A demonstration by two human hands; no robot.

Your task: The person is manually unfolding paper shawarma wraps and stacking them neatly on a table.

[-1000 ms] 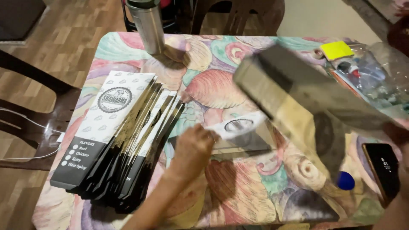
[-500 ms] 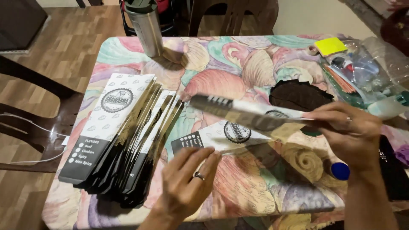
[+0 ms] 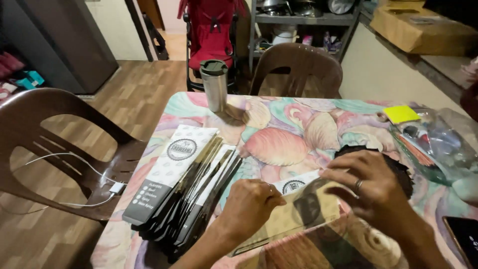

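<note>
On table (image 3: pixel 279 144), pouch (image 3: pixel 294 209) now laid flat; both hands (image 3: pixel 308 199) pressing it, fingers spread.

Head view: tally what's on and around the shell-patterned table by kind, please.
Steel tumbler: 1
Yellow sticky-note pad: 1
Fanned stack of flat pouches: 1 (pouches overlap, uncountable)
Pouch under left hand and right hand: 1
Brown plastic chairs: 2
Phone: 1
Total: 7

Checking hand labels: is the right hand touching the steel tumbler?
No. The right hand rests on the flat pouch near the table's front, while the steel tumbler stands apart at the far edge.
</note>
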